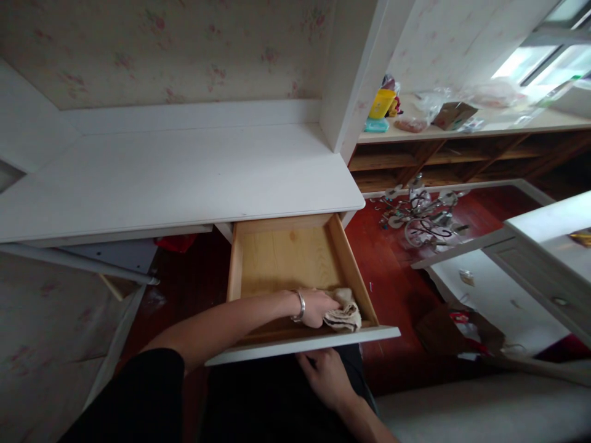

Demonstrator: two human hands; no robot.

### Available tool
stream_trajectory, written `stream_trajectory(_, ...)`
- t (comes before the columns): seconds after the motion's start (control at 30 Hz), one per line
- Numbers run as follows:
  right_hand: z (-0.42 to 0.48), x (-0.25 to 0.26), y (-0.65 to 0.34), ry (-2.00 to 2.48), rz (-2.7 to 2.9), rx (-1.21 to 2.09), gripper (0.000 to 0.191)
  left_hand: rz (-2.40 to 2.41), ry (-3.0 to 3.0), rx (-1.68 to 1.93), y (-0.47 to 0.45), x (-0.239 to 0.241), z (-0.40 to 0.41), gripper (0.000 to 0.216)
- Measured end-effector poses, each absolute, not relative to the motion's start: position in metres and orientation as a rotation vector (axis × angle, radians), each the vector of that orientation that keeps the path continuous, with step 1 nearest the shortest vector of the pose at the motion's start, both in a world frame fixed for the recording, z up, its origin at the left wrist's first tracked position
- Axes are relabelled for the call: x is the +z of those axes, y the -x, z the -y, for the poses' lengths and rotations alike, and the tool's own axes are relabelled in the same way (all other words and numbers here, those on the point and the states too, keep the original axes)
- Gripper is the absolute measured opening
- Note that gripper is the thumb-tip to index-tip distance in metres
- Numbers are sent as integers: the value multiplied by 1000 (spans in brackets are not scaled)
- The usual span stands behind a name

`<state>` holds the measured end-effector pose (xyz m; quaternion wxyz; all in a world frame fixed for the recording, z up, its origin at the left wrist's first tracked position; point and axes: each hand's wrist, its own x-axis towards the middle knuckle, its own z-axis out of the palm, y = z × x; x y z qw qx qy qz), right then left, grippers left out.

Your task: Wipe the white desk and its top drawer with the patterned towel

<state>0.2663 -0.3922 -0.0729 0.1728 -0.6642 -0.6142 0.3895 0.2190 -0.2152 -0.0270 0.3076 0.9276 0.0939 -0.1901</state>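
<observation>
A wooden drawer [286, 258] with a white front is pulled out from under a white desk [194, 172]. Inside it, my left hand [316, 306], with a silver bangle at the wrist, presses a bunched beige cloth [345, 311] into the front right corner. The fingers are closed on the cloth, and some are hidden by it. My right hand [327, 375] is curled against the outer face of the drawer front. Its fingertips are partly hidden under the front's edge, so what they grip does not show.
On the red floor to the right lies a chandelier [425, 215] with metal arms. Behind it, low wooden shelves [457, 151] carry a yellow container [381, 103], a cardboard box [455, 115] and plastic bags. A white cabinet piece [540, 264] stands at right, near an open carton [457, 332].
</observation>
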Motion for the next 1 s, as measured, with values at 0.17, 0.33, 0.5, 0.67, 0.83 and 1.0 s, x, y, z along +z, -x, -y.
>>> stream_trajectory(0.17,392,-71,-266,1880,1723,1116,43,-342,-2409,-565,-168,-15,206,47)
stream_trajectory(0.33,391,-72,-267,1882,1698,1189,43,-366,-2438,-705,-112,-5,195,39)
stream_trajectory(0.5,392,-72,-269,1861,1669,1245,45,-346,-2535,-690,-76,-7,186,31)
stream_trajectory(0.67,394,-71,-269,1861,1664,1254,54,-520,-2592,-745,-67,-26,176,24)
stream_trajectory(0.83,396,-70,-267,1867,1646,1230,57,-648,-2590,-784,-66,-30,141,25)
stream_trajectory(1.0,395,-68,-267,1880,1630,1220,57,-798,-2626,-766,-74,-23,85,18)
